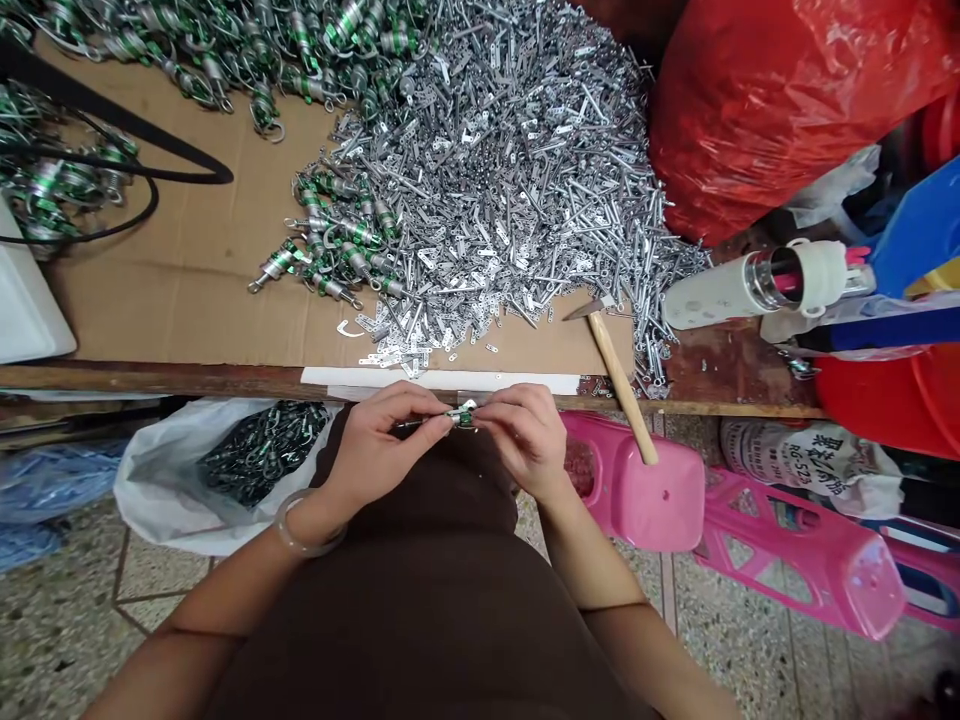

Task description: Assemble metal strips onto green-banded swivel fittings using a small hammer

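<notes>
- Soft, even light falls from above, so the cardboard [187,290] in front of you reads bright and carries no hard shadows.
- The pile of metal strips [510,180] throws many tiny glints that wash out its fine detail.
- The red plastic bag [772,100] shows broad white sheen along its folds.
- Below the table edge [150,380] the light drops, and the floor [67,630] looks duller.
- Your left hand [375,450] and right hand [525,440] are sharp and evenly lit, but the small green-and-silver part [461,415] pinched between them is too tiny to read.
- The wide lens stretches everything near the corners.
</notes>
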`<state>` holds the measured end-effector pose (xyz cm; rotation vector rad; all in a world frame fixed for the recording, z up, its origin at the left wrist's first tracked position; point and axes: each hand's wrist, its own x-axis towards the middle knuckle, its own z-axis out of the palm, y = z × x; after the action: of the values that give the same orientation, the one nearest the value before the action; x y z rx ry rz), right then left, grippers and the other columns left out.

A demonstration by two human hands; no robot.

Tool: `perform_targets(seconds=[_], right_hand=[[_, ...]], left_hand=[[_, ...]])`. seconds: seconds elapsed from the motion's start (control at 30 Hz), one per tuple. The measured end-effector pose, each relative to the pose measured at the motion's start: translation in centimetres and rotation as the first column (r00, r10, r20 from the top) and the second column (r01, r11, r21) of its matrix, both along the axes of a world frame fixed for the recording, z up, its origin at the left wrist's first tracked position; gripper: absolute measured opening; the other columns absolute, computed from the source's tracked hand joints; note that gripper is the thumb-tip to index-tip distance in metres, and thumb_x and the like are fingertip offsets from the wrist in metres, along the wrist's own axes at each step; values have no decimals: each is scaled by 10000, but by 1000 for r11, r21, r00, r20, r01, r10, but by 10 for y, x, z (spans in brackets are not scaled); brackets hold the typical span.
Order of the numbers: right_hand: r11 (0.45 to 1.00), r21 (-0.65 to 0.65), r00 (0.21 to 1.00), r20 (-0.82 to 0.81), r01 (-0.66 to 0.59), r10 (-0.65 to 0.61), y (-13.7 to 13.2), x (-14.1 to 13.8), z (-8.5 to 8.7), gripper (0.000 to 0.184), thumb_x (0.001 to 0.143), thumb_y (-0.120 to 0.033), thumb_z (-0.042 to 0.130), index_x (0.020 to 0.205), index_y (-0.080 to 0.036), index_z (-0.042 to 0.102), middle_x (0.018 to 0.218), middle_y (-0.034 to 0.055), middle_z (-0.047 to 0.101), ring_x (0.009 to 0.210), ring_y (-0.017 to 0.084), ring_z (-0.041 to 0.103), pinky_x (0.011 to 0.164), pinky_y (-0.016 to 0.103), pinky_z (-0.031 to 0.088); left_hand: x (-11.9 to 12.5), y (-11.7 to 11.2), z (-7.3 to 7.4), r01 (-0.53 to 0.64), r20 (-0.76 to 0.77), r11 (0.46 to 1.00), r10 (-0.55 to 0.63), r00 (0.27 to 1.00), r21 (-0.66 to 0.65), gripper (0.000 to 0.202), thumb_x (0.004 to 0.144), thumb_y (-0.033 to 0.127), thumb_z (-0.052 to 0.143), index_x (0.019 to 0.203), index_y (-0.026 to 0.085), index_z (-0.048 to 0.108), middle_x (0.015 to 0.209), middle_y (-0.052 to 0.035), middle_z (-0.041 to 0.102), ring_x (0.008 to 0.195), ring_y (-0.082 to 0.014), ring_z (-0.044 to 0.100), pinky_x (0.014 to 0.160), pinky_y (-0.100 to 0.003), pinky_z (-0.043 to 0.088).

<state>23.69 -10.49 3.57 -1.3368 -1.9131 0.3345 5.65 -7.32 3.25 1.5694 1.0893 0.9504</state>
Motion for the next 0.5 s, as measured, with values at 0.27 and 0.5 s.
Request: perform_targets(seconds=[0.27,0.5], right_hand=[[993,-112,999,5,34,-33,2,0,-4,120,850,-302,538,873,-241,639,806,29,606,790,167,552,723,338,432],[997,60,996,82,40,-45,1,-10,-8,68,857,-217,536,866,-221,604,771,22,625,748,151,545,694,308,407]], left_hand=[[0,0,-3,-23,9,994,24,1000,-109,80,752,261,641,748,183,655,745,-21,626,695,-123,602,565,-206,502],[1,-4,-4,-15,-134,996,27,991,90,45,781,199,611,781,198,655,761,-6,633,723,-109,596,675,-221,495]])
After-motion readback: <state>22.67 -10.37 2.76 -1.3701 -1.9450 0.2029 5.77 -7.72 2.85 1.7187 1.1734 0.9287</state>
